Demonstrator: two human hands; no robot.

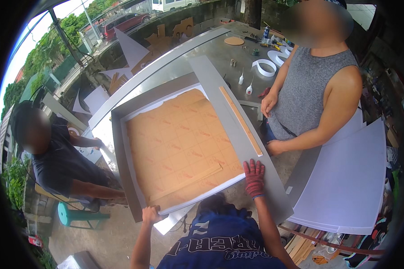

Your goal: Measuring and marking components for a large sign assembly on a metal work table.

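In front of me lies a large, shallow grey box frame (122,163), with a white inner rim and brown protective paper (177,139) over the sheet inside. At its near left corner my bare left hand (151,215) is closed over the edge. My right hand (255,178), in a red and dark knit glove, rests flat with fingers stretched on the wide grey panel (267,175) along the box's right side. A narrow brown strip (241,122) lies on that panel, just beyond my right fingers. Another brown strip (186,181) lies on the paper.
Co-workers stand left (72,166) and right (316,89). The metal table (206,47) beyond carries white rings (264,68), small bottles (249,87) and tools. A large white sheet (345,179) is at right. A teal stool (83,216) stands at lower left.
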